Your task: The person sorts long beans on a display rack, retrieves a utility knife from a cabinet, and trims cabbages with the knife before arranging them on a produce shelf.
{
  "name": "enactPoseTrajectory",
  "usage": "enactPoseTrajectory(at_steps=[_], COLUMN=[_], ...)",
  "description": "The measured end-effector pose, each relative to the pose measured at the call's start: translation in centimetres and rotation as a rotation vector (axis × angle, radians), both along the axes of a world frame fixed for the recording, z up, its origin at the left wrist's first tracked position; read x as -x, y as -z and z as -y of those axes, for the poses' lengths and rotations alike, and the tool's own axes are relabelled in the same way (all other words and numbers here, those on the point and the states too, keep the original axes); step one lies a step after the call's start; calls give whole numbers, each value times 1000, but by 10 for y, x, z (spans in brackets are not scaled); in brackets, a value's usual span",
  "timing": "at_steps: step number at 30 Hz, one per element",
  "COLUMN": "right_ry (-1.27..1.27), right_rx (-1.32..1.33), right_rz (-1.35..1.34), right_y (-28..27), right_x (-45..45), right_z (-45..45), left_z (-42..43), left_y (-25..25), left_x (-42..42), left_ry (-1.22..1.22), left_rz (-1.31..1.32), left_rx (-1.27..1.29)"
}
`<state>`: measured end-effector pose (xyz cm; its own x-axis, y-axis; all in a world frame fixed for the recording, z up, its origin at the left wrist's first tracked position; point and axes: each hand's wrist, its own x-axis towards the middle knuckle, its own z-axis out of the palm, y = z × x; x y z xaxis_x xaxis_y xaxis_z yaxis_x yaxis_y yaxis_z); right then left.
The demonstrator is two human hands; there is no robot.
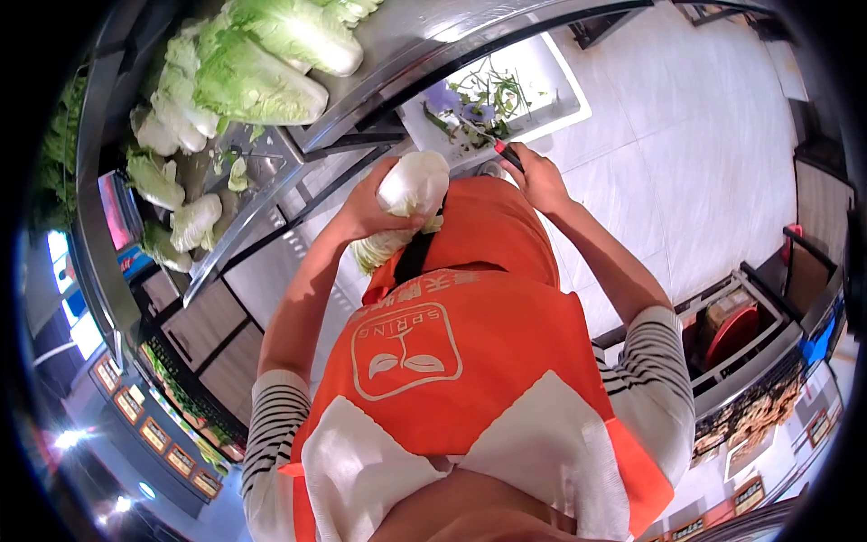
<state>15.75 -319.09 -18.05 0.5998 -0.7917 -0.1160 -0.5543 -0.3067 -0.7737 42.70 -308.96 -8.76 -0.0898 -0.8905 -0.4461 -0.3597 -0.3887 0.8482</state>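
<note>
My left hand (pixel 368 206) is wrapped round a napa cabbage (pixel 414 184), its white base turned up and its leafy end low against my orange apron (pixel 488 226). In my right hand (pixel 540 179) is a knife (pixel 508 154) with a black and red handle; its thin blade points toward a white bin (pixel 569 110) and looks partly blurred. The knife and the cabbage are apart. Inside the bin lie green trimmings (pixel 492 88) and something purple.
Large napa cabbages (pixel 262 81) lie on a metal counter (pixel 397 45) at the upper left. Smaller ones (pixel 194 221) sit on a lower metal surface beside it. Pale floor tiles (pixel 668 154) stretch to the right, toward a cart (pixel 741 334) holding a red item.
</note>
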Motion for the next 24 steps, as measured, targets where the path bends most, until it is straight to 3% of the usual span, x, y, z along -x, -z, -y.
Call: enactPoseTrajectory(at_steps=[6,9,10,11,14,15,17,18,21,24], right_ry=[14,84,130,45,13,75,79,100,123,57], right_rx=[-65,154,-36,-144,-12,-253,-261,-322,-383,-372], right_rz=[134,291,151,-161,53,-81,57,66,93,36], right_y=[-63,-51,-48,-42,-31,-37,-37,-44,-29,-32], right_x=[-20,-28,-31,-31,-30,-32,-40,-45,-58,-83], right_z=[6,8,11,18,9,10,6,5,1,-6], left_z=[-10,-17,-21,-26,-44,-52,-64,-75,-102,-123], left_y=[-1,-8,-15,-22,-43,-54,-87,-90,-136,-157], left_x=[-10,-18,-22,-30,-66,-81,-106,-124,-169,-219], left_ry=[16,-13,-40,-96,-293,-354,-430,-439,-592,-578], left_rz=[33,136,183,186,251,282,322,560,622,995], left_rx=[-44,61,92,65,124,154,196,303,176,278])
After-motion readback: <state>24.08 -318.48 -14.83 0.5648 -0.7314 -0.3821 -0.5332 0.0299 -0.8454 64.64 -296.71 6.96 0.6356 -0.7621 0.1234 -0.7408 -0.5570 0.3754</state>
